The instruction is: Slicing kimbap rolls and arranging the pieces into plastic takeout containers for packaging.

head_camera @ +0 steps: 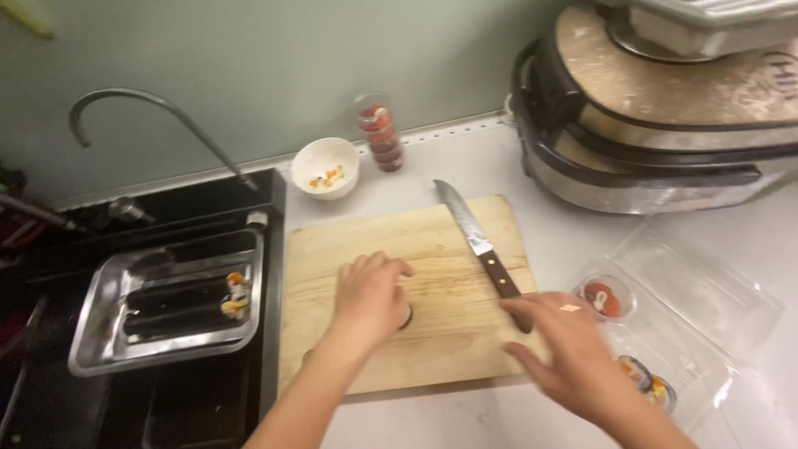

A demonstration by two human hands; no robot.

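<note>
My left hand [370,295] rests cupped over a dark rice-roll piece [406,316] on the wooden cutting board [416,241]; only the piece's edge shows. My right hand [565,349] hovers with fingers spread at the board's right edge, its fingertips next to the brown handle of a kitchen knife [478,241]. The knife lies flat on the board, blade pointing away from me. I cannot tell whether the fingers touch the handle.
A steel tray [100,333] with two long dark rolls sits over the black sink, under a curved tap [141,108]. A white bowl [326,166] and stacked sauce cups [381,133] stand behind the board. A clear plastic box [698,316] with roll slices and a sauce cup lies right. A large cooker [657,125] fills the back right.
</note>
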